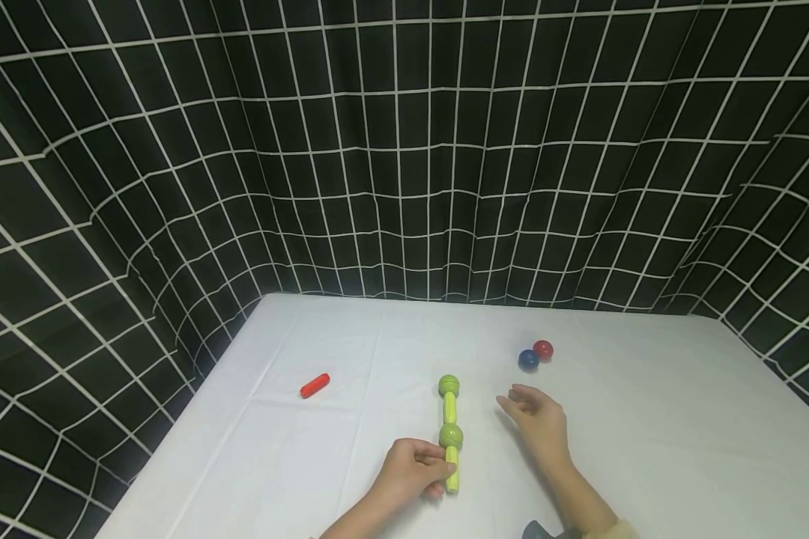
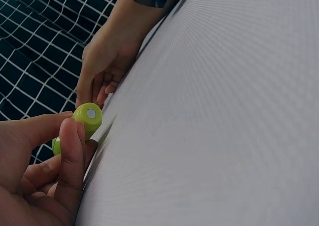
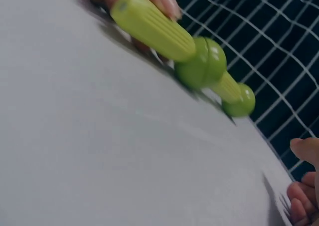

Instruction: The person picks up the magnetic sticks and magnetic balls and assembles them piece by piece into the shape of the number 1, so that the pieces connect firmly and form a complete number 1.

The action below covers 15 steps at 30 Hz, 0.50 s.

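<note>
A chain of two green balls and two yellow-green rods [image 1: 450, 408] lies on the white table, pointing away from me. My left hand [image 1: 414, 468] pinches the nearest rod [image 3: 152, 26] between thumb and fingers. That rod's free end shows a round silvery spot [image 2: 91, 113] in the left wrist view. To the right of the chain, my right hand [image 1: 539, 423] hovers with its fingers loosely bent and nothing between them. Beyond it a blue ball [image 1: 529, 360] sits beside a red ball [image 1: 543, 349].
A red rod [image 1: 314, 385] lies alone on the left part of the white tablecloth [image 1: 297, 464]. Black curtains with a white grid [image 1: 418, 172] stand behind the table and along both sides. A dark grey wrist piece [image 1: 542, 531] shows by the right forearm.
</note>
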Available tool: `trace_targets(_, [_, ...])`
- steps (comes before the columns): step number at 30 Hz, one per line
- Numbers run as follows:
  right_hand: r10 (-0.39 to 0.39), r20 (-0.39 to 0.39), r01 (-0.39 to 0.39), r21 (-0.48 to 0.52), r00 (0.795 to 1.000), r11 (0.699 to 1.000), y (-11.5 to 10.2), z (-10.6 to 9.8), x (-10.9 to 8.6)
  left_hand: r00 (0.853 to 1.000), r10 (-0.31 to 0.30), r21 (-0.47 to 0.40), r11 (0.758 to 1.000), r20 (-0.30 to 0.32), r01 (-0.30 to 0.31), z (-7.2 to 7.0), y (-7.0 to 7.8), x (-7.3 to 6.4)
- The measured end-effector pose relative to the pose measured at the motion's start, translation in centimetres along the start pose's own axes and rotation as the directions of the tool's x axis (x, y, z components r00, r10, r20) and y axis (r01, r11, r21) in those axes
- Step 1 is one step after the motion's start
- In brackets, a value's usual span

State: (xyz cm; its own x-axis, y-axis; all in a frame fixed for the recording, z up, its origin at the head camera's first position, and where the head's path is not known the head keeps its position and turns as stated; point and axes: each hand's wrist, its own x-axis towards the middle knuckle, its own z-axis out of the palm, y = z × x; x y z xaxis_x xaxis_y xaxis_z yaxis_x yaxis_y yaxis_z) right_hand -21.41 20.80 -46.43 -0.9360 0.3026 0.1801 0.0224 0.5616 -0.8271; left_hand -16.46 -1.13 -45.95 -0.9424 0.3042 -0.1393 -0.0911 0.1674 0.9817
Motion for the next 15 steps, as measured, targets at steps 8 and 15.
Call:
trace_targets(8, [-0.038,-0.168,0.039,0.003,0.985,0.999,1.2,-0.5,2.0,1.000,-0.009,-0.013,1.000,-0.005,0.009,0.0,0.0,0.1])
trace_targets(15, [-0.007,-0.223,0.004,-0.014,0.975,1.000,1.5,-0.4,3.5,1.000,-0.013,-0.013,1.000,-0.005,0.013,0.0,0.0,0.0])
